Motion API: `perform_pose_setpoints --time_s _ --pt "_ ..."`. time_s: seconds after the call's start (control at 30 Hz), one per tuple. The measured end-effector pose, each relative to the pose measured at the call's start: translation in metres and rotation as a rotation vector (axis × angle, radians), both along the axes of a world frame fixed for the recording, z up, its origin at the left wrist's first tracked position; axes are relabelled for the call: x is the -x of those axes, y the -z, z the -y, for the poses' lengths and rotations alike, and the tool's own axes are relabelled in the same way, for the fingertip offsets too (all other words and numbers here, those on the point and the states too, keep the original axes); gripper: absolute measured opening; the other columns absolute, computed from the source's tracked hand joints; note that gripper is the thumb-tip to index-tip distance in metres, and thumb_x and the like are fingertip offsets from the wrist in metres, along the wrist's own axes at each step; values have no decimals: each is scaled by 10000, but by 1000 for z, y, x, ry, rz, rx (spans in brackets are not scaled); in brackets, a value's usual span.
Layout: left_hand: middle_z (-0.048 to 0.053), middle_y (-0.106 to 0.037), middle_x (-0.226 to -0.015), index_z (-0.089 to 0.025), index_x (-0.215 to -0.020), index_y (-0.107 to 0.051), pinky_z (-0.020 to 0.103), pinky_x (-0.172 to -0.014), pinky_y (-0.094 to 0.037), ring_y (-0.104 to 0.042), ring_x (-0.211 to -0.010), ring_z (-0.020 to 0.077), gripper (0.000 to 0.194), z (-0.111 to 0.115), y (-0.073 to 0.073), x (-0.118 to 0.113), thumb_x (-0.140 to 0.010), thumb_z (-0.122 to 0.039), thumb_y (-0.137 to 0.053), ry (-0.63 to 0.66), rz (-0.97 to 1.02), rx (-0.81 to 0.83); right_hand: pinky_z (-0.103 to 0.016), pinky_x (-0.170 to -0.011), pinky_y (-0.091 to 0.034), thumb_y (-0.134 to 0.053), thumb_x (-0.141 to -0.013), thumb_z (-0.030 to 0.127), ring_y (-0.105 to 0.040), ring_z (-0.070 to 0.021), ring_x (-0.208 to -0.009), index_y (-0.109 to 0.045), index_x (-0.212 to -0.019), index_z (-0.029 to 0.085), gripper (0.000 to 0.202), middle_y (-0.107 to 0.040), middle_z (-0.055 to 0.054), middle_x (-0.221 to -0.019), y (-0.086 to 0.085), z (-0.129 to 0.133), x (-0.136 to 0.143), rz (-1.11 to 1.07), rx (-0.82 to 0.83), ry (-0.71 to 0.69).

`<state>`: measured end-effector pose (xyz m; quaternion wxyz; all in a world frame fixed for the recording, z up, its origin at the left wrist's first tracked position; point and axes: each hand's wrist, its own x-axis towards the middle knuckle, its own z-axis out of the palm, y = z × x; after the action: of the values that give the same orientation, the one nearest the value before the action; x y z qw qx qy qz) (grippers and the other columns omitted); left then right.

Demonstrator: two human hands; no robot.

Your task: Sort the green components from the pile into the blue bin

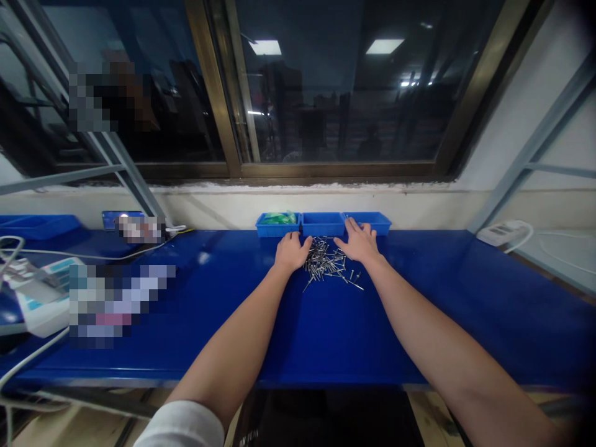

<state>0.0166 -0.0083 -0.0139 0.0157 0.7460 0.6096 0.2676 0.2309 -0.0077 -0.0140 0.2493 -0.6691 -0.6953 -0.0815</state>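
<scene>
Well, left hand (291, 251) and right hand (359, 242) spread beside metal pins (323, 261) (heaped, many hidden under others).

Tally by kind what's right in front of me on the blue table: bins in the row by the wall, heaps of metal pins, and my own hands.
Left bin, middle bin, right bin: 3
Left hand, right hand: 2
Heap of metal pins: 1, pieces too tangled to count
Total: 6
</scene>
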Motion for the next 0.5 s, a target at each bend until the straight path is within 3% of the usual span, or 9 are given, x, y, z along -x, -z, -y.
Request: perform_pose_setpoints --time_s 0.2,0.5 --pt "150 -555 -1195 -145 -1172 -523 368 -940 -379 -525 -1114 271 557 0 2 0 -879 -561 -295 7 -42 34 -577 -886 -293 -401 -788 616 -306 -417 -1181 -329 -1392 185 745 -296 -128 -1460 -3 0 -3 -40 13 56" --pt "163 -553 -1196 -132 -1179 -517 374 -926 -387 -523 -1118 281 588 -3 6 -4 -872 -577 -286 37 -61 51 -555 -903 -319 -380 -805 608 -317 -389 -1188 -312 -1403 240 705 -256 -80 -1485 0 -1 8 -1 83 -88"
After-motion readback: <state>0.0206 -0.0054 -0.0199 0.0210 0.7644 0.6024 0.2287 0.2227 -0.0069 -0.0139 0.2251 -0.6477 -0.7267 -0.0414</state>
